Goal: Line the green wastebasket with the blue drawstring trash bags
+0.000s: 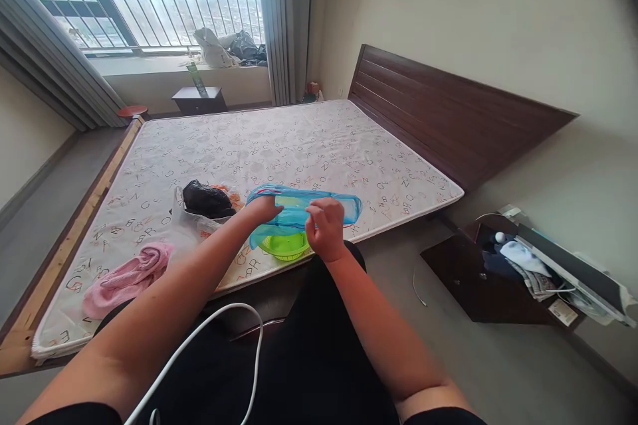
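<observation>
A translucent blue bag (346,207) with thin red trim is stretched out above the near edge of the mattress. My left hand (262,210) grips its left part, with some of the fingers hidden by the blue material. Curled in front of the bag's middle, my right hand (326,226) has its fingers closed on the bag; the exact pinch point is hard to make out. Just below the bag, a bright green plastic basket (284,247) rests at the mattress edge. To the left sit a black plastic bag (207,200) and a whitish clear bag (187,239).
A pink towel (128,279) lies on the patterned mattress (249,136). On the right, a dark cabinet (463,279) carries clothes and a monitor-like panel. A white cable (219,312) loops across my lap. Beyond the bed stands a nightstand (199,99).
</observation>
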A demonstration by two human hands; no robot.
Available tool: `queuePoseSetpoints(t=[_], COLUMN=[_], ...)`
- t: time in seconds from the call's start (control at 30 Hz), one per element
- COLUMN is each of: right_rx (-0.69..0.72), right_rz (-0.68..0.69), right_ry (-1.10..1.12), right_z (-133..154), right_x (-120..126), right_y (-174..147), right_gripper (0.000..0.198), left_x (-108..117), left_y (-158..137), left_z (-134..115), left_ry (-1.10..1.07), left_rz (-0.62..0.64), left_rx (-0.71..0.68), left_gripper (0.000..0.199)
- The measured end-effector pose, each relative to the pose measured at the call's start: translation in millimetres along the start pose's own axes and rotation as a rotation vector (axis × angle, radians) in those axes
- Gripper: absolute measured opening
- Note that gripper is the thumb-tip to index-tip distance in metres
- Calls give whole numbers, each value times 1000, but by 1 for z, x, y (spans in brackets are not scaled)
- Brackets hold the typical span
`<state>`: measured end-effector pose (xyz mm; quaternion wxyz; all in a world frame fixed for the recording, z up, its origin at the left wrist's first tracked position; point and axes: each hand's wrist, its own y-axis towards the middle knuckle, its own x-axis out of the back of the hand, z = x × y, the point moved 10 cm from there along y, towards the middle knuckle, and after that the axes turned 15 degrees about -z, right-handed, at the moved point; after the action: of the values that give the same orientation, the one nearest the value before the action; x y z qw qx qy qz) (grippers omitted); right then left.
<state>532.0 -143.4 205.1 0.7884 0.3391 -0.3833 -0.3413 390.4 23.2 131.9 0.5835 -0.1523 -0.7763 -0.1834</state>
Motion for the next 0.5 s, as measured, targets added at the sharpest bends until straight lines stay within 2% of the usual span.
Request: queuePoseSetpoints(t=[0.03,0.1,0.13,0.2,0.27,0.33,0.43,0.5], right_rx=[20,-103,-185,-296,-331,-360,-417,-458], right_rz=[183,499,618,762,808,802,705,645], right_ry=[11,-77,-141,-240,-291,-354,-500,-582], right_z=[6,-11,-27,-57,-78,-94,-112,-122], right_x=[-28,-75,-90,-104,-105,-96,-71,-55], right_y=[-11,-32,-41,-51,-52,-50,-43,-41], right_gripper=[26,33,34,30,28,34,43,50], left_x=[2,6,8,11,11,4,-15,-18], left_y=[2,5,6,7,4,-3,-18,-24], left_z=[-3,-5,-6,-6,-1,11,26,25], left_ry=[18,56,74,99,104,85,32,-16], left_rz=[-24,-48,-53,-69,-91,-87,-63,-118], left_rx=[2,20,25,23,39,93,183,198], left_gripper=[56,50,48,48,50,57,69,76])
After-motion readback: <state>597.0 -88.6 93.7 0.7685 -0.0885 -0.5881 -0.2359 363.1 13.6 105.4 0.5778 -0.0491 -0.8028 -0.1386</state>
